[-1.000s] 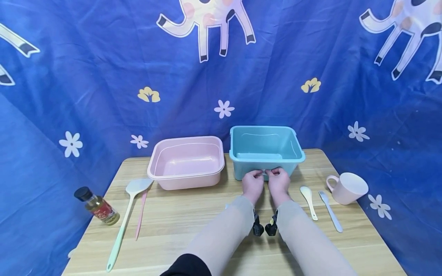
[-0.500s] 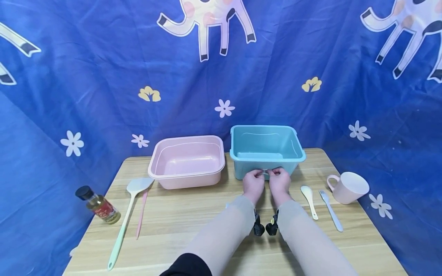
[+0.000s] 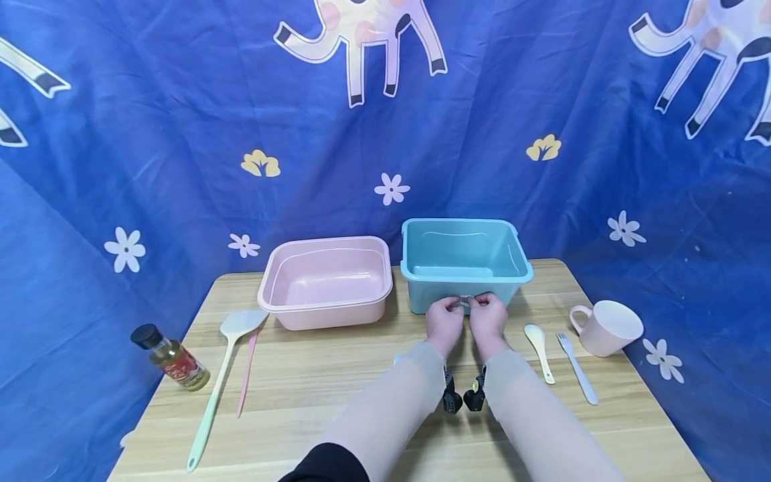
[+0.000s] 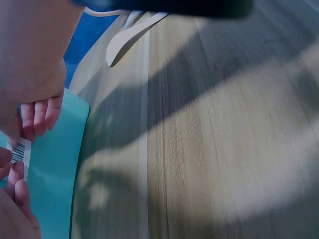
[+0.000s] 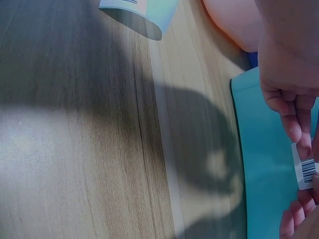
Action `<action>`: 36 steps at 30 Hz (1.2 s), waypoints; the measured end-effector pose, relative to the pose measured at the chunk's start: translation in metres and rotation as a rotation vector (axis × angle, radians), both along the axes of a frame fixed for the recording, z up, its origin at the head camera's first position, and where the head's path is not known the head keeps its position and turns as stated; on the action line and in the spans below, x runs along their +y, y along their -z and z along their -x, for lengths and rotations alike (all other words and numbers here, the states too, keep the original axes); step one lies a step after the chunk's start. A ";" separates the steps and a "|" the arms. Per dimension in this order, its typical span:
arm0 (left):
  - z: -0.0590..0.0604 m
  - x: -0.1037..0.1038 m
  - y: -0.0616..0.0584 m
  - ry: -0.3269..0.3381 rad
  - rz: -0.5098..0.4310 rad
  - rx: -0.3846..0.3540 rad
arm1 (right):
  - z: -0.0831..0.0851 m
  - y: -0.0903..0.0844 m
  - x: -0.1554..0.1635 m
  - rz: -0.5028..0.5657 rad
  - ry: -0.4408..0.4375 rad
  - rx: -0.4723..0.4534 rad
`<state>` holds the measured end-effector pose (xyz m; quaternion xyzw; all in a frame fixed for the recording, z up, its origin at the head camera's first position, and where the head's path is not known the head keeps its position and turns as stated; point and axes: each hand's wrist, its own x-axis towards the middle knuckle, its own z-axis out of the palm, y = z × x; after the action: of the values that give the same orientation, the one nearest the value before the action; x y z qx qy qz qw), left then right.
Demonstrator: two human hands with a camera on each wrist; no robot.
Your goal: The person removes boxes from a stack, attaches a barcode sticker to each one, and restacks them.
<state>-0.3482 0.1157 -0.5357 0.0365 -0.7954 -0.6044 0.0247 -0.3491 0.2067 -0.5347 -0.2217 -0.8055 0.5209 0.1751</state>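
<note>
Both hands meet at the front wall of a teal plastic bin [image 3: 421,294]. Between their fingertips is a small white barcode label [image 5: 308,169], lying close against that wall. My left hand [image 3: 444,323] pinches one side of the label. From the other side, my right hand [image 3: 488,320] pinches it, thumb and forefinger bent in. In the left wrist view the label's black bars show between the fingers, which cover part of it. The bin stands upright on the wooden table [image 3: 337,388].
To the left stand a pink bin [image 3: 337,318], a turner [image 3: 218,381], a pink stick [image 3: 247,375] and a capped bottle [image 3: 179,365]. On the right lie a spoon [image 3: 539,351], a fork [image 3: 578,371] and a mug [image 3: 610,328]. A curled pale sheet [image 5: 154,20] lies beside my left sleeve.
My left hand has shifted very slightly right, toward my right hand. The bins and the other items stay where they were.
</note>
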 end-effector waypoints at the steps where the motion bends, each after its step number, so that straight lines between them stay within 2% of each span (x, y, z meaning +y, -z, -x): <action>1: 0.000 0.000 0.001 0.000 -0.002 -0.001 | 0.000 0.000 0.000 0.000 0.000 0.001; 18: -0.004 -0.001 -0.004 0.025 -0.041 -0.060 | 0.001 -0.001 0.000 -0.001 0.008 -0.016; 24: -0.004 -0.001 -0.003 0.047 -0.096 -0.088 | 0.001 -0.001 0.002 0.016 0.003 -0.026; 28: -0.004 -0.003 -0.002 0.055 -0.128 -0.102 | -0.001 0.002 0.005 0.093 0.019 -0.007; 31: -0.004 -0.004 -0.002 0.045 -0.194 -0.122 | -0.003 0.003 0.006 0.167 0.017 0.013; 36: 0.001 -0.005 -0.002 0.016 -0.343 -0.175 | -0.007 0.000 0.006 0.418 -0.049 0.012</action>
<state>-0.3496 0.1104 -0.5335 0.0864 -0.6801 -0.7259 -0.0558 -0.3426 0.2129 -0.5352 -0.2305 -0.6839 0.6821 0.1176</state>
